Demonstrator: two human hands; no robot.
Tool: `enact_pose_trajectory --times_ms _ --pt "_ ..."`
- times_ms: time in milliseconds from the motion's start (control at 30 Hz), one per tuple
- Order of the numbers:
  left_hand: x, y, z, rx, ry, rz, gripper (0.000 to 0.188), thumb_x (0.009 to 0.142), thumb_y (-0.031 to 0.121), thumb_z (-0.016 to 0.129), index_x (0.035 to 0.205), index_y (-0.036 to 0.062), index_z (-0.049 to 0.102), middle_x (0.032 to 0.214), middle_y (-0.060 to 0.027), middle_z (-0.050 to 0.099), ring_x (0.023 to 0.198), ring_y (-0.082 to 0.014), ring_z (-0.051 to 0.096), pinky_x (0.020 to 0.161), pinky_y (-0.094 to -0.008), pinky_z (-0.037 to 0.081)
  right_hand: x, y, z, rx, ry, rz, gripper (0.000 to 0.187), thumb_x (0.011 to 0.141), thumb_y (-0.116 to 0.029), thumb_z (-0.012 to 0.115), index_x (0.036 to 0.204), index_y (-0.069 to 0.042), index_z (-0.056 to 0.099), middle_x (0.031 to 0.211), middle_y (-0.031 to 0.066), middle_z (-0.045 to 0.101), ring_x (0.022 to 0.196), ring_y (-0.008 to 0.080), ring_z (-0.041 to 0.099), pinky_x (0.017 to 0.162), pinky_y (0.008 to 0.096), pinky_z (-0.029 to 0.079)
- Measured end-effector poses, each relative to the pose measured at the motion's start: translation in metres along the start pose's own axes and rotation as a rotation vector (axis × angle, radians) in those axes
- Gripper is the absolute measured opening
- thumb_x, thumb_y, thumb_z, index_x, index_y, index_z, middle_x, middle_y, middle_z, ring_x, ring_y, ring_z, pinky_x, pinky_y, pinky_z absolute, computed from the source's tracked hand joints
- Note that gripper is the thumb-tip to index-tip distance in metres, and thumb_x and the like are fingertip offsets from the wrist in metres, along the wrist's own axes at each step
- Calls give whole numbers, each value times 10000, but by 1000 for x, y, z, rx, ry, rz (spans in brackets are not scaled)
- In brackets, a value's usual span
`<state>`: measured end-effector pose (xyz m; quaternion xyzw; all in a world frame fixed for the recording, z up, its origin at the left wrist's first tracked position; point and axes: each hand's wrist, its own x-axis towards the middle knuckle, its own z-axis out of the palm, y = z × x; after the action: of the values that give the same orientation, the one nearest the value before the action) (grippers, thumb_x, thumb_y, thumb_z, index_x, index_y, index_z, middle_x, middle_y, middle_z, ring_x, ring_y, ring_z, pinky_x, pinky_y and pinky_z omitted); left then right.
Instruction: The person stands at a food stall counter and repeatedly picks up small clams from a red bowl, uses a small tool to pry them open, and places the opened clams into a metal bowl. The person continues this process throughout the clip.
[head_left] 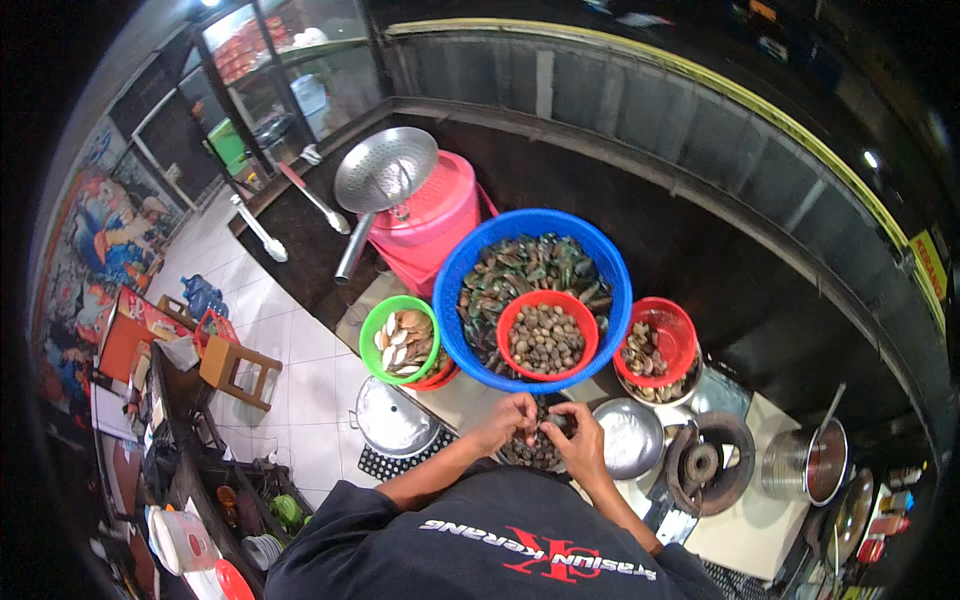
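Observation:
Close in front of my chest, my left hand (pixel 513 420) and my right hand (pixel 582 445) are nearly touching. A small dark shellfish (pixel 560 424) is gripped between the thumb and fingers of my right hand. My left fingers are pinched together beside it; what they hold is too small to make out. Under both hands lies a heap of small dark shellfish (pixel 528 455), partly hidden by them. Just beyond stands a large blue basket (pixel 618 290) of dark green mussels (pixel 500 275), with a red basket (pixel 590 322) of round cockles (pixel 545 342) set in it.
Left are a green basket (pixel 371 312) of pale clams and a silver lid (pixel 385 425). Right are a red basket (pixel 682 325) of shells, a metal bowl (pixel 630 440), a burner (pixel 735 465) and a pot (pixel 790 465). Behind, a perforated ladle (pixel 365 170) rests on a pink bucket (pixel 435 225).

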<state>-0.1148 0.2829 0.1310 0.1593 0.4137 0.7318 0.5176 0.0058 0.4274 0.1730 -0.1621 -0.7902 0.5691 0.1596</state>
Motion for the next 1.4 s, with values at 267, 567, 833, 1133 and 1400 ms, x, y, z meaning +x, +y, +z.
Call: enact_pose_trajectory --times_ms 267,567,833,1133,1400 --pt "-2 34 38 83 -28 126 167 849 51 616 991 19 534 857 -75 592 690 -170 606 609 -294 511 -2 -25 -13 126 71 -158 229 823 -32 642 1042 8 595 1039 127 603 919 230 620 750 303 497" --pt "-7 38 44 195 21 159 219 859 99 674 1005 16 534 917 -57 571 752 -129 600 683 -266 507 -12 -29 -14 350 15 -121 301 839 65 605 1129 19 543 1180 137 508 1086 192 537 850 268 491" --pt "-6 40 47 216 34 135 150 874 94 653 955 14 556 856 -55 595 732 -124 609 663 -265 507 -9 -24 -10 402 112 -158 324 791 36 660 1103 -9 584 1116 120 558 1015 195 589 749 276 550" --pt "-7 44 51 87 38 12 74 884 75 624 873 10 591 753 -46 607 650 -122 598 612 -261 499 -9 -26 -21 197 106 -366 245 790 14 687 1030 13 643 1090 144 610 926 217 646 752 286 551" --pt "-10 50 47 174 10 -7 40 867 34 625 865 11 592 751 -50 613 655 -121 607 613 -262 518 -7 -29 -25 298 9 -265 241 807 -3 679 1045 12 646 1073 146 620 931 195 653 763 288 548"
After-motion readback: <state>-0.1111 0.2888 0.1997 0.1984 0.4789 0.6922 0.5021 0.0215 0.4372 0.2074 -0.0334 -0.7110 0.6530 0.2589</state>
